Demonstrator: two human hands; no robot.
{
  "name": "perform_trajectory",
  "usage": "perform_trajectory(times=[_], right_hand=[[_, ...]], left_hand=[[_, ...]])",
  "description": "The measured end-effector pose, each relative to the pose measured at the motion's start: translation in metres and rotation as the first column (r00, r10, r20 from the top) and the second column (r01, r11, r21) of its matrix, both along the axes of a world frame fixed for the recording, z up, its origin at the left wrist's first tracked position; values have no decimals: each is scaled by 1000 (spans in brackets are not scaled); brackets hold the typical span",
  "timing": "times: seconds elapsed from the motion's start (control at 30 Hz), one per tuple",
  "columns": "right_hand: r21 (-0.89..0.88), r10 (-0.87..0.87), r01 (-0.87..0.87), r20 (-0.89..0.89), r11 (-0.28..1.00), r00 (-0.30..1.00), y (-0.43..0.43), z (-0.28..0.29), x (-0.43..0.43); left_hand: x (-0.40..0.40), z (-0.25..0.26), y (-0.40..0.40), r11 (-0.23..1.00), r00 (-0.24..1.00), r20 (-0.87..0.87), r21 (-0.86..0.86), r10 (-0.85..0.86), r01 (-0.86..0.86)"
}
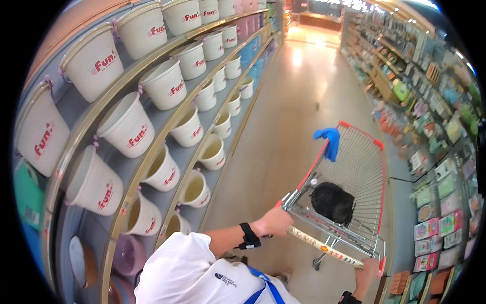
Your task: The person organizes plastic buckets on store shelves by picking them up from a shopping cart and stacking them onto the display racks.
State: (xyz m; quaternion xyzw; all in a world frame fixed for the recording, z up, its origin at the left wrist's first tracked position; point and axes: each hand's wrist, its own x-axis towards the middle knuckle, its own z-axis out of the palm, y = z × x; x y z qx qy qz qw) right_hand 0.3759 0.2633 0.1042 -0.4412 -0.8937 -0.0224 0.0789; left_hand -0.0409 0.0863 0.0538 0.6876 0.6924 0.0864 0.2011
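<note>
My left hand (276,221) is wrapped around the left end of the shopping cart's handle bar (322,247), which bears writing. Around the right end of the same bar closes my right hand (366,269). Ahead of the bar extends the wire basket of the shopping cart (362,159), with red trim on its rim. A black bag or bundle (332,201) lies in the basket near the handle; its exact kind is unclear. Over the basket's left rim, toward the front, hangs a blue cloth or glove (330,142). Each of my wrists wears a black band.
Shelves on the left hold many white plastic buckets (127,125), with pink and blue ones farther along. On the right, racks carry packaged household goods (429,228) close to the cart's side. A tiled aisle floor (303,87) runs ahead between them toward a wooden counter (321,21).
</note>
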Motion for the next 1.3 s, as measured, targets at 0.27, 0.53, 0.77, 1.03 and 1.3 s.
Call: perform_trajectory(times=[0.27, 0.53, 0.77, 1.03, 1.3], right_hand=[[26, -2, -5, 276, 1000, 961, 17, 6, 12], [31, 60, -71, 272, 997, 960, 24, 6, 15], [26, 138, -145, 173, 989, 975, 61, -47, 27], [117, 89, -99, 86, 988, 992, 108, -162, 23], [163, 31, -18, -77, 986, 997, 161, -330, 8]], left_hand=[[12, -10, -10, 986, 985, -77, 74, 156, -150], [26, 12, -28, 976, 971, -131, 108, 201, -187], [46, -7, -12, 953, 948, -135, 140, 289, -270], [45, -83, 32, 943, 927, -230, 226, 296, -244], [19, -190, 108, 952, 892, -368, 250, 262, -176]])
